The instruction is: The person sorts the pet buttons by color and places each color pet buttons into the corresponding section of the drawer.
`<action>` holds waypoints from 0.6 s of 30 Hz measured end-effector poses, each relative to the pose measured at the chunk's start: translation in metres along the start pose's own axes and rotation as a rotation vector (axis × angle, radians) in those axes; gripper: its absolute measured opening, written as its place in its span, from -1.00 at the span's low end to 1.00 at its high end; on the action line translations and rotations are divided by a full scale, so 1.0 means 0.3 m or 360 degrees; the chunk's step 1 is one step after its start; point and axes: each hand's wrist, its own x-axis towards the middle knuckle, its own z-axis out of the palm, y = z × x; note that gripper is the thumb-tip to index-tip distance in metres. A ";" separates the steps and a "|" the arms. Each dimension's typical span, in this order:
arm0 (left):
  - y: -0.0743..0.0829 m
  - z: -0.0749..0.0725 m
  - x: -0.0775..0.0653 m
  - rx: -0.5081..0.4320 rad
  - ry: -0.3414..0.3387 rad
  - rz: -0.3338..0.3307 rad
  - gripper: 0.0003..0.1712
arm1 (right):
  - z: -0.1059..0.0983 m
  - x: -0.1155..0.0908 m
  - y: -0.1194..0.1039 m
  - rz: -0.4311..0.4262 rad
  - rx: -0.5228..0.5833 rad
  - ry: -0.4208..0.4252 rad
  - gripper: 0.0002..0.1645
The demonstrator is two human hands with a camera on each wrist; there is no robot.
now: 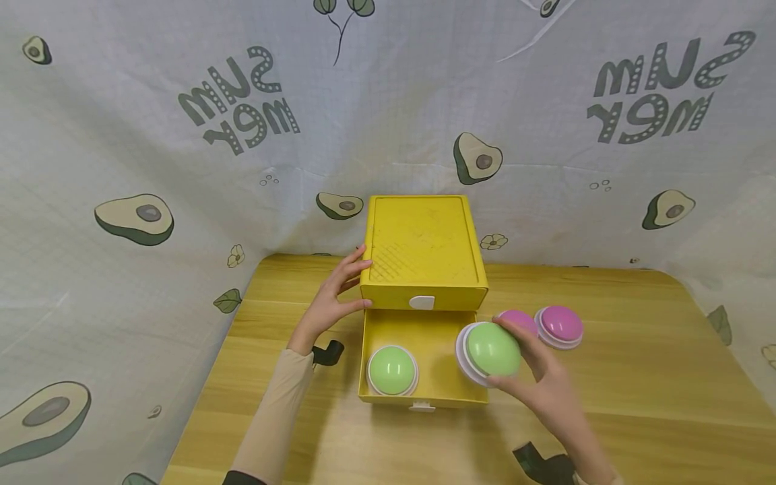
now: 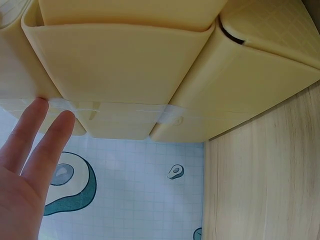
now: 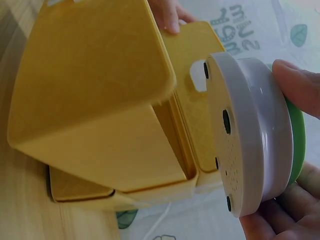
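Observation:
A yellow box (image 1: 424, 242) with drawers stands on the table, its lower drawer (image 1: 424, 337) pulled out. Inside that drawer, at the left, lies a green-domed push button (image 1: 393, 370) with a white rim. My right hand (image 1: 545, 380) grips a second green push button (image 1: 492, 349) by its edge, over the drawer's right side. In the right wrist view its white base (image 3: 237, 135) shows small dark feet and tiny holes. My left hand (image 1: 333, 296) touches the box's left side with its fingers extended; two fingers (image 2: 47, 145) show near the yellow wall in the left wrist view.
Two pink push buttons, one (image 1: 560, 325) in full sight and one (image 1: 520, 321) partly behind the held button, sit on the wooden table (image 1: 636, 377) right of the box. A white cloth (image 1: 388, 101) printed with avocados hangs behind the table.

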 end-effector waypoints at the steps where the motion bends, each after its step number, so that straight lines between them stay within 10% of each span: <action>1: 0.000 0.000 0.000 -0.0002 -0.0001 -0.0001 -0.26 | 0.009 0.000 -0.001 -0.0004 -0.0005 -0.0006 -0.02; 18: 0.004 0.003 -0.002 0.0006 0.0009 -0.0039 -0.25 | 0.119 0.011 0.016 0.0125 -0.0101 -0.0079 -0.07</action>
